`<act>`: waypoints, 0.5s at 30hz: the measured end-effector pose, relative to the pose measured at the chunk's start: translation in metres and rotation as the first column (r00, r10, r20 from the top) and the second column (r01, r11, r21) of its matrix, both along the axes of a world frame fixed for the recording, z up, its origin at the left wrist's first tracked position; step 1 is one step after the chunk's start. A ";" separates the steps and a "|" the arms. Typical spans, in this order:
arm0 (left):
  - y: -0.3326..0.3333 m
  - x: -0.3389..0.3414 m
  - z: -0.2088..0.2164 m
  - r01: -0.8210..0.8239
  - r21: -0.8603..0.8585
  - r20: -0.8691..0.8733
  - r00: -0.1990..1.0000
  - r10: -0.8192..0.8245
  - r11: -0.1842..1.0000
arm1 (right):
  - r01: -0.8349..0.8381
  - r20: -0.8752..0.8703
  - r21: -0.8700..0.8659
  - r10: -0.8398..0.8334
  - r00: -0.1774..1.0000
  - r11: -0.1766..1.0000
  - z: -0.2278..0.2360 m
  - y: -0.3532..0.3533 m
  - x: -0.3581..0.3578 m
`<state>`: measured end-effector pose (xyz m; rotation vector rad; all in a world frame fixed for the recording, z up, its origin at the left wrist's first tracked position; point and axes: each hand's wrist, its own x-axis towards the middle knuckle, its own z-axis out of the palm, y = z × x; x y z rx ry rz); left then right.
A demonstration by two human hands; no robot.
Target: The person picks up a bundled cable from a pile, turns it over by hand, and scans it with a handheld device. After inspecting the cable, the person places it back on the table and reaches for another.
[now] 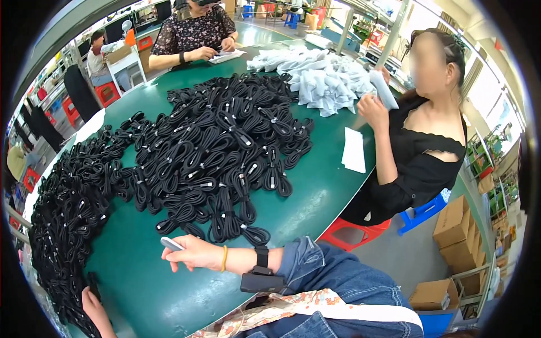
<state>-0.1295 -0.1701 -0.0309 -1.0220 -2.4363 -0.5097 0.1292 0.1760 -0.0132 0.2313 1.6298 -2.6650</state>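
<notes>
My right hand [196, 254] is over the near part of the green table, closed round a small grey stick-like object [172, 244] with a rounded end; its exact kind is not clear. At the lower left, my left hand [96, 308] is at the edge of a long heap of coiled black cables [70, 225]. Its fingers are curled at a black cable bundle [93, 281], partly hidden. Beyond my right hand lies a large pile of coiled black cables [208, 141] with metal plugs, each bundle tied.
A green table [304, 217] curves around. Its far side carries a heap of pale packets [332, 81]; white sheets [354, 150] lie at the right. One person sits at the right holding a pale packet [383, 90]; another works at the far edge. Cardboard boxes [459, 231] stand at right.
</notes>
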 end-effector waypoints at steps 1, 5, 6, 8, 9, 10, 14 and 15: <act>0.007 0.007 0.008 -0.053 0.101 0.141 0.989 0.039 0.993 | 0.027 -0.008 0.028 -0.027 1.000 0.999 -0.005 -0.001 -0.003; 0.060 0.057 0.037 -0.124 0.334 0.484 0.873 -0.057 0.934 | 0.132 -0.021 0.104 -0.131 0.991 0.986 -0.004 0.002 0.002; 0.074 0.073 0.040 -0.094 0.405 0.549 0.820 -0.160 0.909 | 0.148 0.003 0.132 -0.150 0.989 0.980 0.000 0.000 0.002; 0.104 0.103 0.048 -0.038 0.500 0.661 0.662 -0.353 0.865 | 0.168 0.026 0.160 -0.175 0.984 0.973 0.004 -0.004 0.003; 0.117 0.115 0.051 -0.014 0.527 0.709 0.559 -0.430 0.850 | 0.153 0.026 0.122 -0.157 0.987 0.981 0.006 -0.006 0.002; 0.128 0.121 0.051 -0.017 0.529 0.708 0.560 -0.430 0.849 | 0.138 0.026 0.085 -0.141 0.990 0.987 0.007 -0.007 0.002; 0.166 0.134 0.042 -0.081 0.694 0.720 0.105 -0.686 0.715 | 0.091 -0.021 -0.020 -0.092 0.996 0.996 0.005 -0.001 0.003; 0.171 0.135 0.038 -0.177 0.734 0.672 0.049 -0.739 0.656 | 0.072 -0.046 -0.061 -0.075 0.996 0.996 0.004 0.001 0.002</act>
